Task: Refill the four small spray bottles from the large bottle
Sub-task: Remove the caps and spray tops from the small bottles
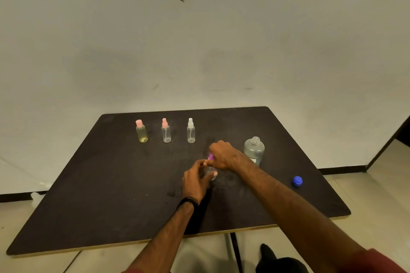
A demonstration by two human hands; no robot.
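Mid-desk [111, 184], the left hand [195, 182] grasps a small bottle [211, 173] while the right hand [224, 154] pinches its purple top [210, 156] — likely unscrewing or refitting it. The big bottle [254, 149] stands uncapped just right; its blue cap [297, 181] lies near the right edge. Three bottles [166, 131] line the far edge — open room lies left.

Large bottle [254, 149] crowds the right; three small bottles [166, 131] stand behind.

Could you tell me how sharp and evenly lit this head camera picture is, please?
Head view: dim, soft light; wide-angle lens bows the table edges; the purple-capped bottle between both hands is smeared, while the large bottle and blue cap read clearly.
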